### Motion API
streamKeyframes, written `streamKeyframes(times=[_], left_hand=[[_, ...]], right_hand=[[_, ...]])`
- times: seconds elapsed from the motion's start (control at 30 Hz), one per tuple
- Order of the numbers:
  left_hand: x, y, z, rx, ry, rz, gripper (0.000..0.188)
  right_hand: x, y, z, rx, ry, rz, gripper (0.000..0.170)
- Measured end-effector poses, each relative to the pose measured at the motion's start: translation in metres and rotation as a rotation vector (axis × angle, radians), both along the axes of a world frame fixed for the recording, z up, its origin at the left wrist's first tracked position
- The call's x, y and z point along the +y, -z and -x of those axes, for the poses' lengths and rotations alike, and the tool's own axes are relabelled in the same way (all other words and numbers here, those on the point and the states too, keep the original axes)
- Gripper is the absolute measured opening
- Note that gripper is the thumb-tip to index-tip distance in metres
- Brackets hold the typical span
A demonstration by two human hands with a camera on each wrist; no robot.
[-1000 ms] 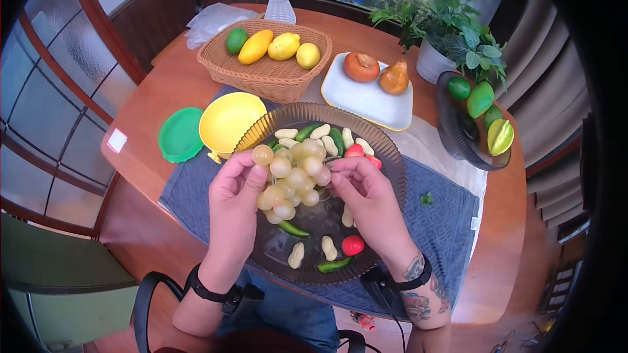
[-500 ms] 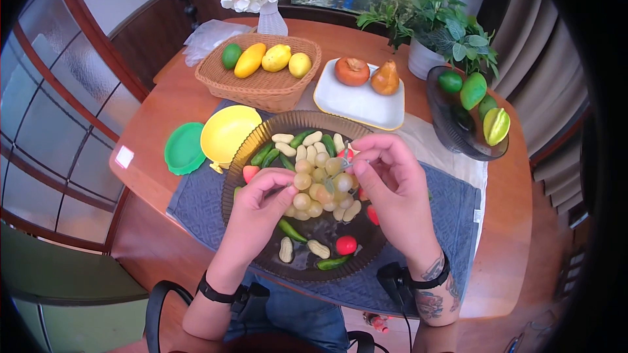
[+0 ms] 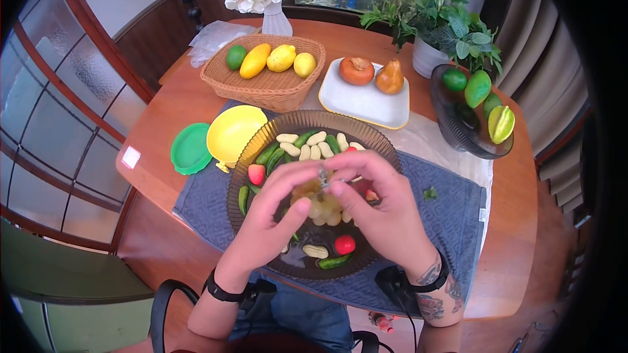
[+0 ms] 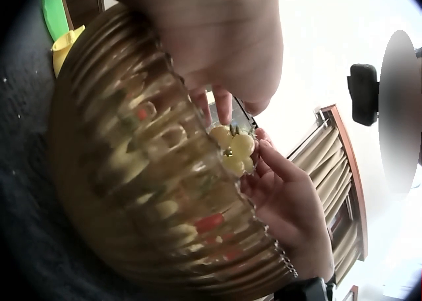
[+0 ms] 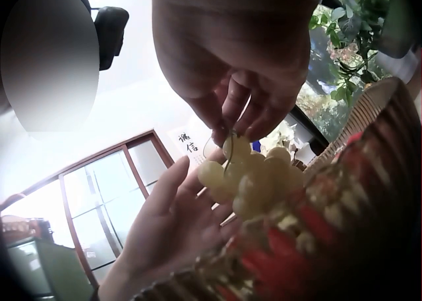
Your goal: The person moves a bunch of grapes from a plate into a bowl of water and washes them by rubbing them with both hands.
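Observation:
Over the ribbed brown glass bowl (image 3: 236,176), my right hand (image 3: 383,212) pinches the stem of a bunch of pale green grapes (image 3: 324,210) between thumb and fingertips. The grapes (image 5: 254,182) hang below those fingers in the right wrist view. My left hand (image 3: 278,206) reaches in from the other side, its thumb apart and its fingers fairly straight alongside the bunch. From the right wrist, the left palm (image 5: 175,228) shows open behind the grapes. Peanuts (image 3: 315,251), green peppers (image 3: 335,261) and red round pieces (image 3: 345,244) lie in the bowl.
Behind the bowl stand a wicker basket (image 3: 261,99) of fruit and a white tray (image 3: 353,106) with a persimmon and a pear. A yellow bowl (image 3: 234,132) and a green plate (image 3: 190,148) sit left; a dark fruit stand (image 3: 451,121) is right. A blue towel (image 3: 445,222) lies underneath.
The grapes have turned and sunk lower toward the bowl, now hanging from my right hand. My left hand has let go of the grapes and opened beside them.

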State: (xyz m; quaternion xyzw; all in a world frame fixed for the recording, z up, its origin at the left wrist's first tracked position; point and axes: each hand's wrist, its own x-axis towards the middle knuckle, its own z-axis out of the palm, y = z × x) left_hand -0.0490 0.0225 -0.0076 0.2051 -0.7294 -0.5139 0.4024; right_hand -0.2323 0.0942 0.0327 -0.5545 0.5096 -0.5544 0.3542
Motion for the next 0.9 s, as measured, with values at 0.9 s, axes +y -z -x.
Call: streamKeyframes(times=[0.9], left_hand=[[-0.024,-0.039,-0.018,0.642,-0.009,-0.575,0.023]], right_hand=[[-0.016,0.044,-0.01,-0.61,-0.11,-0.459,0.048]])
